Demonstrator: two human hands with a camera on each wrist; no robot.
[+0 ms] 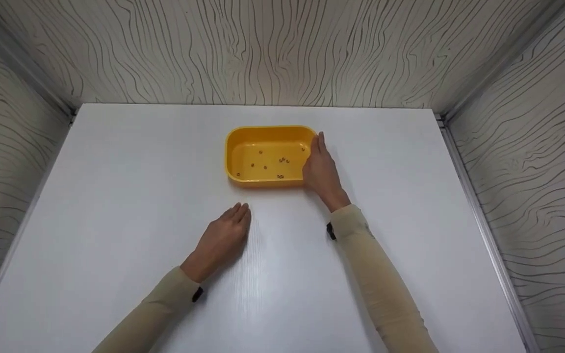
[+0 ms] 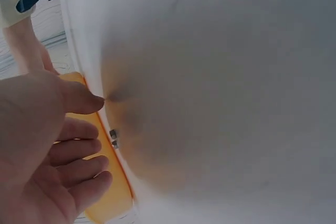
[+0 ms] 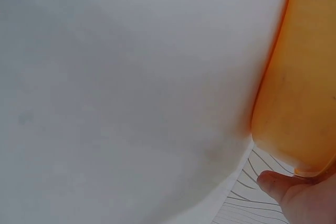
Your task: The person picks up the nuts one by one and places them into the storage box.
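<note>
A shallow yellow plastic tub (image 1: pixel 268 184) sits toward the back of the table, with several small ring-like metal nuts (image 1: pixel 265 167) scattered over its floor. My right hand (image 1: pixel 321 171) lies along the tub's right end, fingers straight against the outer wall. In the right wrist view its thumb (image 3: pixel 278 184) sticks out just past the tub's rim. My left hand (image 1: pixel 223 235) rests on its side on the table in front of the tub, thumb and fingers apart, holding nothing. Two small metal nuts (image 2: pixel 114 139) show close to its fingertips in the left wrist view; the head view hides them.
A white table (image 1: pixel 115 196) bears everything. Behind it stands a panel (image 1: pixel 263 54) with a wavy wood-line pattern, and a similar panel (image 1: pixel 547 196) is on the right. Dark straps (image 1: pixel 330 230) show at both sleeve cuffs.
</note>
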